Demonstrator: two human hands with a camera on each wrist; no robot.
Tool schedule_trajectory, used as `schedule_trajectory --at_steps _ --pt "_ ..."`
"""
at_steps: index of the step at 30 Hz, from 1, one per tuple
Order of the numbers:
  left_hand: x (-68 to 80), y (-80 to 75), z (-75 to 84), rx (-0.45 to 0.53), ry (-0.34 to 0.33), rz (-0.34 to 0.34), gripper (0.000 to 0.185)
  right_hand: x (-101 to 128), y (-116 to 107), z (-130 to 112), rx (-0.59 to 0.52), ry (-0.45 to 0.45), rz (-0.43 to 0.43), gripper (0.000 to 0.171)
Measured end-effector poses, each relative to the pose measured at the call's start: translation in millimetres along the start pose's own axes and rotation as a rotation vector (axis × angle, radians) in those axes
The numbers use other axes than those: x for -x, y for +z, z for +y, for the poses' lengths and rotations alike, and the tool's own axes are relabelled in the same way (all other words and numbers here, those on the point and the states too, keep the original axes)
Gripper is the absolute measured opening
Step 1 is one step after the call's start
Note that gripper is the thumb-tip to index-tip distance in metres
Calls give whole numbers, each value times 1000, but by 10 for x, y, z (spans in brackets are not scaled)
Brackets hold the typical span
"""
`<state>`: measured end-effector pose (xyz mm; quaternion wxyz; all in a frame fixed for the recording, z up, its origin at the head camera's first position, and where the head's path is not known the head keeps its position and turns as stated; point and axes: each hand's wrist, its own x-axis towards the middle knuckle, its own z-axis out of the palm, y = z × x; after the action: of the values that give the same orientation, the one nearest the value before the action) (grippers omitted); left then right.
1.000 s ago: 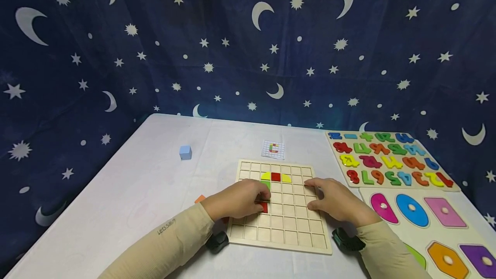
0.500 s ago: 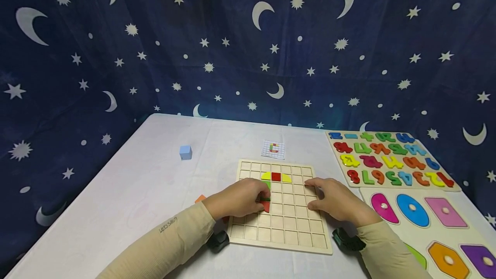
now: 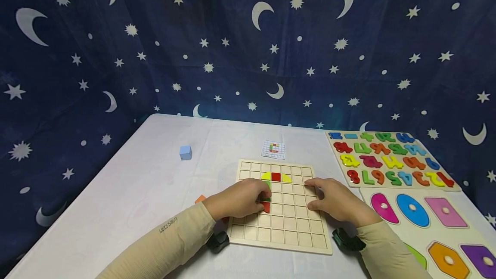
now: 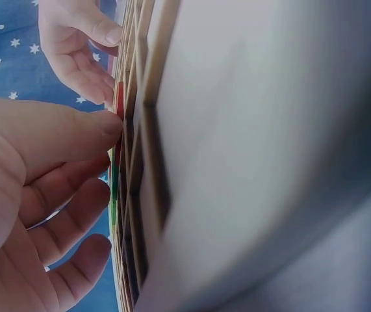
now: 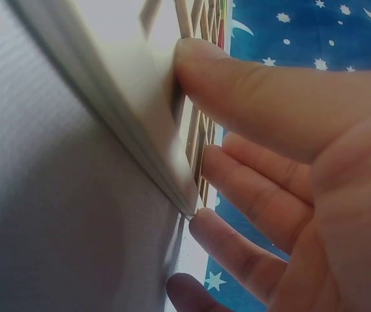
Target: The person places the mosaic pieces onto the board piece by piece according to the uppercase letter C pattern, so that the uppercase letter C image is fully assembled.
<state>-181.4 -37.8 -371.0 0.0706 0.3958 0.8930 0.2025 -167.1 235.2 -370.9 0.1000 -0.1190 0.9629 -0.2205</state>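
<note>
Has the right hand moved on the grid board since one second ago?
No. The right hand rests at the same spot on the grid board, near its right edge.

Grid board [image 3: 284, 223] centre of table [image 3: 147, 184], card [image 3: 273, 149] behind it, cube [image 3: 185, 152] far left (two puzzle boards [image 3: 391, 158] right)

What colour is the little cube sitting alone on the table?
Light blue; the cube shows best in the head view.
</note>
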Motion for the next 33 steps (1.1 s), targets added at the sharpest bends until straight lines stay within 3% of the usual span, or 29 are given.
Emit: schedule_trajectory --at_steps 17,33 --pt "2 -4 19 -33 -53 -6 15 -5 2 8 -1 -1 -2 64" --pt "347 -249 -205 65 -148 83 24 -4 9 3 -9 3 -1 62"
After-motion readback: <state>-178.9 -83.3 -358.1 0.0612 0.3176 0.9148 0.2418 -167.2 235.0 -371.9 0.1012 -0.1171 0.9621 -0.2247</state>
